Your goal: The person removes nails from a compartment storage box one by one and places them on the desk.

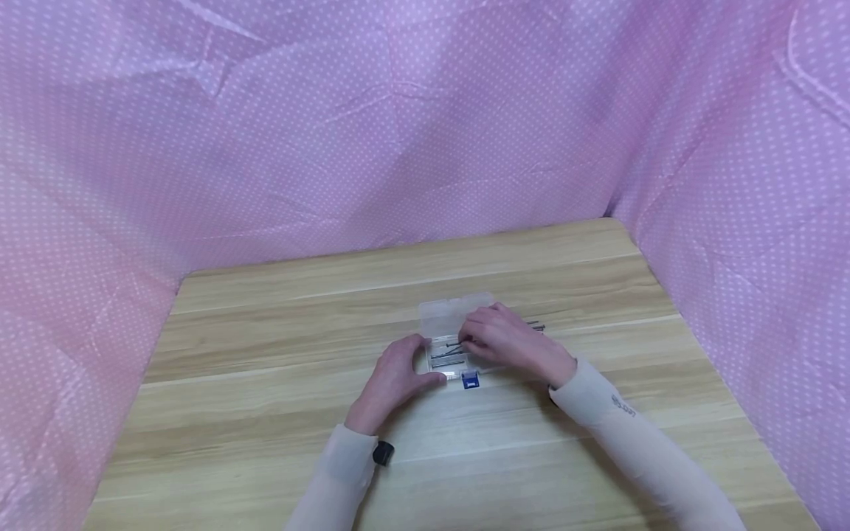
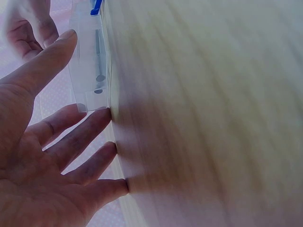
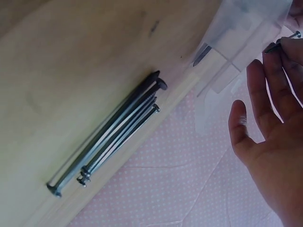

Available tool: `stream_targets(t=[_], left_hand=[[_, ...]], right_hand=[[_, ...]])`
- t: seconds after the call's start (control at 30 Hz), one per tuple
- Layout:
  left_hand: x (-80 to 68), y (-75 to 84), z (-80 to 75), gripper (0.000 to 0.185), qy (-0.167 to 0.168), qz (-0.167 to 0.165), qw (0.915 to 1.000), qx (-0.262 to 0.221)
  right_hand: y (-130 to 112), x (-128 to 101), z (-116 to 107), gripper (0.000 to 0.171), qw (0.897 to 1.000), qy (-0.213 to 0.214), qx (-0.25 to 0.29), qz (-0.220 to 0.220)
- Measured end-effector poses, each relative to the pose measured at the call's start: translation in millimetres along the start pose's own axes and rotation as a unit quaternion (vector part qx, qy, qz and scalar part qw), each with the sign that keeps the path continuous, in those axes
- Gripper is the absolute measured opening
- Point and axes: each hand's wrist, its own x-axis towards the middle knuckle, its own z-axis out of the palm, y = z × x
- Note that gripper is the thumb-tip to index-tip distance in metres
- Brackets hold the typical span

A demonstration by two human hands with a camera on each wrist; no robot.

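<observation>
Head view first: the left hand (image 1: pixel 396 376) lies on the wooden table (image 1: pixel 265 369) near the middle of its width, somewhat toward the near edge, fingers loosely spread and thumb stretched along the near left corner of a small clear plastic box (image 1: pixel 450 335), steadying it rather than clasping it. In the left wrist view that hand (image 2: pixel 42 156) is plainly relaxed, its straight fingertips (image 2: pixel 102 116) touching the table right at the box's corner while the thumb rests against the box wall (image 2: pixel 87 71), through which a couple of nail heads show. The box has its lid raised on the far side, and several long dark nails (image 1: pixel 448 358) lie lengthwise inside it. A blue clasp (image 1: pixel 470 380) sits at the box's near edge, just right of the left thumb. Over the right half of the box comes the right hand (image 1: pixel 508 343), its fingers bent downward and pinching a single nail (image 1: pixel 457 344) at the box's opening; the right wrist view shows the fingertips (image 3: pixel 286 52) closed on that nail's head end (image 3: pixel 283 41) beside the translucent lid. Further right, just beyond the right hand, a loose bundle of nails (image 3: pixel 111 137) lies flat on the table, side by side and touching one another, close to the box but apart from it. Pink dotted cloth (image 1: pixel 332 133) hangs round the table's far, left and right edges.
</observation>
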Motion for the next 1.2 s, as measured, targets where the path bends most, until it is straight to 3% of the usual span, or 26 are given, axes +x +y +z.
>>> stream_targets(t=[0.43, 1.2], left_hand=[[0.0, 0.2, 1.3, 0.064, 0.002, 0.004, 1.0, 0.001], [-0.7, 0.9, 2.6, 0.065, 0.004, -0.006, 1.0, -0.005]], right_hand=[[-4, -14, -7, 0.009, 0.999, 0.024, 0.024, 0.033], [0, -39, -20, 0.011, 0.997, 0.073, 0.019, 0.035]])
